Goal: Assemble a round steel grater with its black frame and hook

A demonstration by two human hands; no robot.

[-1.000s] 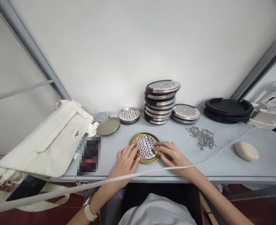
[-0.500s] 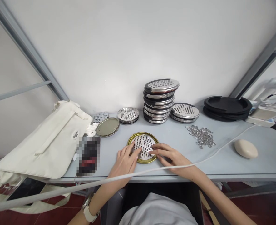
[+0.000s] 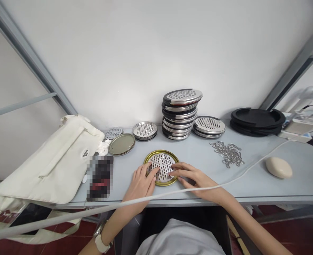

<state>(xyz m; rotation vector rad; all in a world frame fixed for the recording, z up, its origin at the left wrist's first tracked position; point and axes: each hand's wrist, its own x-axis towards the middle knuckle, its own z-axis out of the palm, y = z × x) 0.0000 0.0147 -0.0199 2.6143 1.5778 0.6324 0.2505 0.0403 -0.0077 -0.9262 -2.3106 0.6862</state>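
Observation:
In the head view a round perforated metal grater disc (image 3: 161, 167) lies inside a gold-rimmed round dish (image 3: 165, 152) near the front of the table. My left hand (image 3: 142, 181) rests at the left side of the dish, its outstretched fingertips touching the disc. From the right, my right hand (image 3: 192, 176) reaches over the rim with its fingers apart and tips on the disc. Neither hand is closed round anything. The undersides of the fingers are hidden.
Behind stand a tall stack of black-and-silver graters (image 3: 181, 115), a shorter stack (image 3: 209, 125) and black round holders (image 3: 257, 120). Metal hooks (image 3: 228, 154) and a beige oval object (image 3: 278, 167) lie right. A white bag (image 3: 47, 161) sits left. A white cable (image 3: 151, 195) crosses in front.
Both hands stay on the disc in almost the same pose. The whole view has shifted very slightly.

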